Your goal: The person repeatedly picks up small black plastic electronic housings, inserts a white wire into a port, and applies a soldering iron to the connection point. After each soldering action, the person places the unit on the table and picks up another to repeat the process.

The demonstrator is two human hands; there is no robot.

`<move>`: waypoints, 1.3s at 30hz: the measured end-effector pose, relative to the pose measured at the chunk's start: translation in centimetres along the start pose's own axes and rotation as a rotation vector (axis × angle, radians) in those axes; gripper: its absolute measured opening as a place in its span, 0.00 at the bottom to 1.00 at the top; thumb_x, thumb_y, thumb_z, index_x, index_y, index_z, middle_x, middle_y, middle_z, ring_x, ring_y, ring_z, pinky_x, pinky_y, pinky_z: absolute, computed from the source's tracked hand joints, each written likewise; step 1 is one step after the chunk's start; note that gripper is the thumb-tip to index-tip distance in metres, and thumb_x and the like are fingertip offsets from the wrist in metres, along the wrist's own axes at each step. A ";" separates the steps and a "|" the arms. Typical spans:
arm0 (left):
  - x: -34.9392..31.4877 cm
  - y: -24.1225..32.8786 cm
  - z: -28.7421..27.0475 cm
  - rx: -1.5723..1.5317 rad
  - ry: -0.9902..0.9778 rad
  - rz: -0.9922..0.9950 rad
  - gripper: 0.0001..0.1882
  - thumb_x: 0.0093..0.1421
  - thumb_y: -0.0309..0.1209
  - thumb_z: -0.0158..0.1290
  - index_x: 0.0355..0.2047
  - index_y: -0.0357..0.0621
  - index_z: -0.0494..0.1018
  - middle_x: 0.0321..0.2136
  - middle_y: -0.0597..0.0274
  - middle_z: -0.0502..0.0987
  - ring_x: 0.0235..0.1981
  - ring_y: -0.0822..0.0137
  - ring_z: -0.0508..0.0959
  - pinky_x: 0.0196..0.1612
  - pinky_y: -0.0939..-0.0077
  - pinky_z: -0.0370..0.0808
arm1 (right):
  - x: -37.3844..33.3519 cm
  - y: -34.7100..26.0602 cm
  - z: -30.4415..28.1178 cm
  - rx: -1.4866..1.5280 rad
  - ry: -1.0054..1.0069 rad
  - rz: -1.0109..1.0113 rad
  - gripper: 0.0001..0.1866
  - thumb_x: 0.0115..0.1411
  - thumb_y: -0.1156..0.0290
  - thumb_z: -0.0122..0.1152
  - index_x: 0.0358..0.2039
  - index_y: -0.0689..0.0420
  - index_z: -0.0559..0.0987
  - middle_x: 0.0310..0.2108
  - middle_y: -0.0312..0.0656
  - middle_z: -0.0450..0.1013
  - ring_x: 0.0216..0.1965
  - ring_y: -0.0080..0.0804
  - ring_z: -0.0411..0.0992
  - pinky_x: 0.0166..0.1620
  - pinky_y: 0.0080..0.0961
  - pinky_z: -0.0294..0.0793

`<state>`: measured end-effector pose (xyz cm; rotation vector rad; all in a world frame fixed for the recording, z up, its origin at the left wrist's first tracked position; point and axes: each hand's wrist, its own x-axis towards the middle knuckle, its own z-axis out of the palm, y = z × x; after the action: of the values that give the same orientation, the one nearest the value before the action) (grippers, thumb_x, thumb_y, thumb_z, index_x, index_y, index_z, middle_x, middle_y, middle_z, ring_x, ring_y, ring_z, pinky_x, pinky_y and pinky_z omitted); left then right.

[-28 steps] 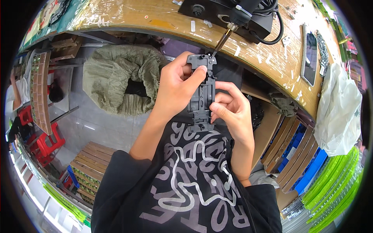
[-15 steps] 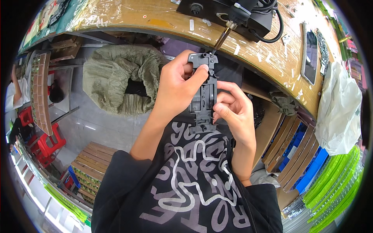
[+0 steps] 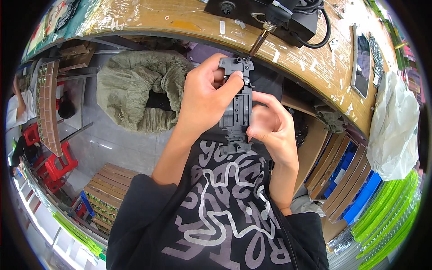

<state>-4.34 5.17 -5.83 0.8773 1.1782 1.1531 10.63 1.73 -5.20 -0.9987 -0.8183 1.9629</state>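
A long black plastic chassis (image 3: 236,108) with moulded slots and bosses is held upright in front of my chest. My left hand (image 3: 207,94) grips its upper left side, thumb pressed on the front face. At its lower right edge, my right hand (image 3: 274,126) holds it between curled fingers and thumb. Just at the chassis's top right corner is the thin tip of a tool (image 3: 258,45) with a brass-coloured collar and black body. Whether the tip touches the chassis I cannot tell.
A black box (image 3: 303,27) with thick cables stands on the wooden bench (image 3: 180,22). On the bench's right lies a phone-like dark slab (image 3: 360,63), near a white plastic bag (image 3: 393,126). A green sack (image 3: 135,90) sits left; stacked trays (image 3: 108,189) and red stools (image 3: 60,162) lie beyond.
The chassis has tipped or shifted very slightly upward at its top, along with my left hand. My right fingers have moved a little on its edge.
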 end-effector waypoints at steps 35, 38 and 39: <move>0.5 0.1 -0.3 0.004 -0.046 0.000 0.06 0.53 0.23 0.47 0.31 0.36 0.68 0.21 0.68 0.71 0.20 0.85 0.67 0.22 0.91 0.64 | 0.5 -0.1 0.1 0.010 0.032 -0.013 0.24 0.46 0.83 0.58 0.46 0.67 0.64 0.25 0.41 0.69 0.25 0.22 0.69 0.27 0.16 0.69; 0.6 0.2 -0.2 -0.010 -0.032 -0.017 0.05 0.52 0.23 0.47 0.30 0.36 0.68 0.20 0.68 0.72 0.20 0.83 0.67 0.23 0.88 0.64 | 0.6 -0.2 0.0 0.014 0.025 -0.022 0.24 0.46 0.83 0.58 0.46 0.67 0.64 0.25 0.41 0.69 0.25 0.22 0.69 0.27 0.16 0.69; 0.6 0.1 -0.2 -0.005 -0.032 -0.015 0.05 0.52 0.23 0.47 0.30 0.36 0.68 0.20 0.67 0.72 0.20 0.83 0.67 0.23 0.88 0.64 | 0.6 -0.1 0.0 0.014 0.025 -0.024 0.24 0.46 0.83 0.58 0.46 0.68 0.64 0.25 0.41 0.69 0.25 0.22 0.69 0.27 0.16 0.69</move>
<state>-4.59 5.80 -5.89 0.8785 1.1539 1.1252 10.41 2.29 -5.27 -0.9989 -0.7982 1.9291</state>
